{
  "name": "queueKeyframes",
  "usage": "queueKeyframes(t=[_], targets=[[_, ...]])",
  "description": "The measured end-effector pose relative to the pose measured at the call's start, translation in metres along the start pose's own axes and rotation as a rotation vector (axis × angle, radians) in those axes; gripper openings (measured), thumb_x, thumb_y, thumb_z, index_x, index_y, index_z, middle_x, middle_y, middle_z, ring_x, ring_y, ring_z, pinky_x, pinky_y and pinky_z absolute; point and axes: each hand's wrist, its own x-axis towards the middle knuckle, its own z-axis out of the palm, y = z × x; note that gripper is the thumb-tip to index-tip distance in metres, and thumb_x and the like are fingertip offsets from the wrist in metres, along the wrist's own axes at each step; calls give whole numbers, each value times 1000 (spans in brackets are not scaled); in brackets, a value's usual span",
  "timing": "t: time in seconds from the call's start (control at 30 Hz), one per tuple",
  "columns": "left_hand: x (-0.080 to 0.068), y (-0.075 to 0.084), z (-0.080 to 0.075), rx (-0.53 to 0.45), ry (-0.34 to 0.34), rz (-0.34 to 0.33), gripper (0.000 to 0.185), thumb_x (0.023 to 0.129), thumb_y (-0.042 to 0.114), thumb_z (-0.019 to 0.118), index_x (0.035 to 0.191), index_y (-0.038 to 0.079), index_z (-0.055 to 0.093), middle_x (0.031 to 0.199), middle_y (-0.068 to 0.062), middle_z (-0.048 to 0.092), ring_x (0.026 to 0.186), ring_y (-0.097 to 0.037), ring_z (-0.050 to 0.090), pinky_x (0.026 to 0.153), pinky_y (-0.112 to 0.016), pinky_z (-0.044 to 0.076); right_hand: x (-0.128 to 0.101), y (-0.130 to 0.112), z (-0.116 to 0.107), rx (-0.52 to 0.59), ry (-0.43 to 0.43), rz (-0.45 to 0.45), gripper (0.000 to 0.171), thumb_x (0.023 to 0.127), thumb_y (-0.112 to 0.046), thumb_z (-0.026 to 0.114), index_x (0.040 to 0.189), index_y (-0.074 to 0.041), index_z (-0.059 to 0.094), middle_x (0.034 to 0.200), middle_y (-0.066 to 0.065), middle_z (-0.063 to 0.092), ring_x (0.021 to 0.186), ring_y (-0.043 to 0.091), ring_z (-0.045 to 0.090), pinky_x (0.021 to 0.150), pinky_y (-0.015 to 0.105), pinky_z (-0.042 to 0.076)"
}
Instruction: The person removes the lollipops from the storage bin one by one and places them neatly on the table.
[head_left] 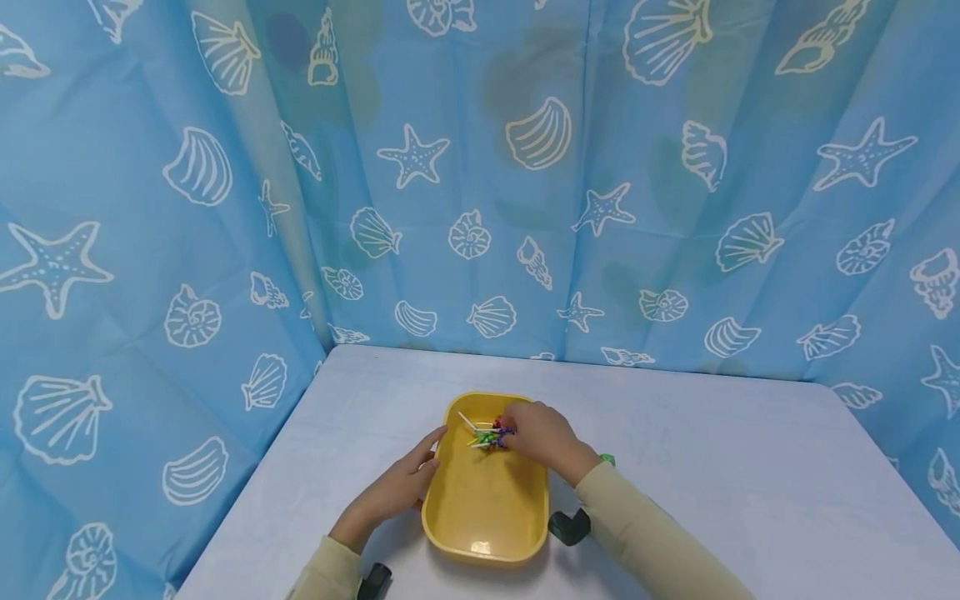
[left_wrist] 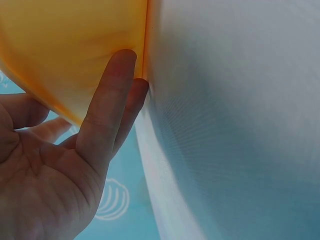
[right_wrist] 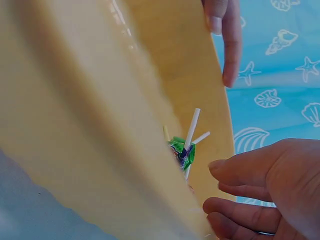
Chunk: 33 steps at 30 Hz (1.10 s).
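Wrapped lollipops (head_left: 487,437), several with green, purple and red wrappers and white or yellow sticks, lie together in the far part of a yellow tray (head_left: 487,508). My right hand (head_left: 543,435) reaches over the right rim, its fingertips close to the lollipops. In the right wrist view, thumb and fingers of that hand (right_wrist: 265,185) are apart, and I see nothing between them. My left hand (head_left: 401,483) touches the tray's left side. Its extended fingers (left_wrist: 107,105) rest against the outer wall in the left wrist view, with the thumb near the rim.
A small green thing (head_left: 607,458) shows behind the right forearm, mostly hidden. Dark devices (head_left: 570,527) sit near both wrists. The tray stands on a white table (head_left: 720,467), with blue shell-patterned curtains (head_left: 465,167) behind and to the left.
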Motion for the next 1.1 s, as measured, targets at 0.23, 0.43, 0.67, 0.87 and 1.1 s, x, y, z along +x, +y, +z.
queueKeyframes(t=[0.23,0.43,0.67,0.87,1.1], targets=[[1,0,-1,-5,-5,14,53,110,23,42,162,21,28,152,-32,39,104,-29,62,69,-40,58,6,-3,1,-54,-33,1,19,88,-19,79,78,-13,64,70,-2,57,66,16,51,66,30,47],[2,-2,-2,-16,-16,15,54,110,24,41,162,21,27,150,-30,42,100,-27,62,68,-40,58,10,-7,-1,-109,-91,2,20,87,-18,80,73,-14,66,68,-3,58,64,15,52,65,29,47],[2,-3,-3,-43,-32,4,54,111,26,40,163,22,25,152,-32,38,97,-25,64,66,-40,58,13,-11,-2,-178,-130,-34,15,86,-9,78,76,-11,67,67,-1,57,63,16,51,66,31,49],[2,-1,-3,-41,-32,3,54,111,25,40,162,22,26,152,-32,39,96,-25,64,66,-40,58,21,-13,2,-266,-150,-50,17,89,-4,70,75,-12,65,66,-1,54,62,15,46,62,30,44],[2,-1,-2,-36,-28,-9,54,111,25,40,163,23,26,154,-33,35,103,-28,63,68,-40,59,23,-15,6,-281,-148,-56,28,95,-2,64,69,-13,61,64,0,53,59,16,43,59,30,40]])
